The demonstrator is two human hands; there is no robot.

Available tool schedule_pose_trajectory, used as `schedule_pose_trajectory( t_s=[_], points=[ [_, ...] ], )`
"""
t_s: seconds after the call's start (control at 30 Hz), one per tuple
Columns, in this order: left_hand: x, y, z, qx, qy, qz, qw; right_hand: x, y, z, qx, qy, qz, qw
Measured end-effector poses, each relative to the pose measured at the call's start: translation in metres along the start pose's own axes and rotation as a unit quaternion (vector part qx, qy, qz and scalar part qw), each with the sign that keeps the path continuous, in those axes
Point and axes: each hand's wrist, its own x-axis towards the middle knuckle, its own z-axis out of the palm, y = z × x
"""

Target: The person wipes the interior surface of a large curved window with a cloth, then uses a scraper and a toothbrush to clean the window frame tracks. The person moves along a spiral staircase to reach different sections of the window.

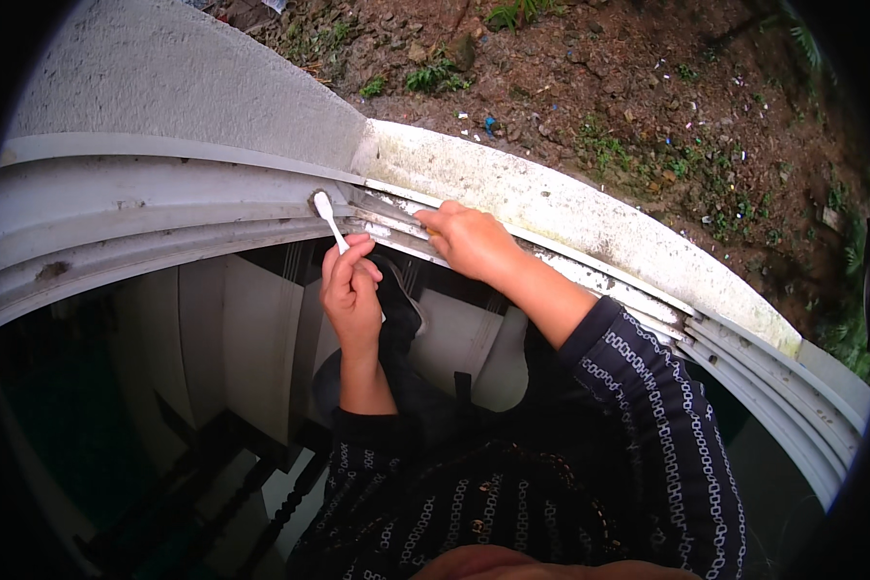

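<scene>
A white toothbrush (pixel 331 221) is gripped by its handle in my left hand (pixel 351 290). Its head lies over or just in front of a dark dirt patch at the inner corner of the white window frame (pixel 188 188); I cannot tell if it touches. My right hand (pixel 471 239) is closed on a thin tool with a grey blade (pixel 388 206), perhaps a knife or scraper. A bit of yellow shows under the fingers, and the rest of its handle is hidden. The blade lies along the stained sill track (pixel 573 268), pointing to the frame corner.
Beyond the track runs a weathered masonry ledge (pixel 493 174), meeting a grey rendered wall (pixel 188 87). Outside, soil (pixel 551 87) carries weeds and scattered litter. Indoors below are a dark shoe (pixel 399 297), pale floor tiles (pixel 449 319) and dark turned wooden rails (pixel 290 500).
</scene>
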Motion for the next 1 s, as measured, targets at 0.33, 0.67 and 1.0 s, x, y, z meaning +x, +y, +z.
schedule_pose_trajectory(
  t_s=[0.33,0.67,1.0],
  points=[
    [-0.002,0.003,0.000,-0.015,0.007,0.005,1.000,-0.004,-0.010,-0.011,-0.042,0.022,0.001,0.999],
    [-0.001,0.008,-0.002,-0.027,0.024,-0.011,0.999,-0.002,-0.016,-0.017,-0.161,0.045,-0.006,0.986],
    [-0.001,0.008,-0.002,-0.017,0.028,-0.008,0.999,0.000,-0.016,-0.019,-0.109,0.012,-0.011,0.994]
  ],
)
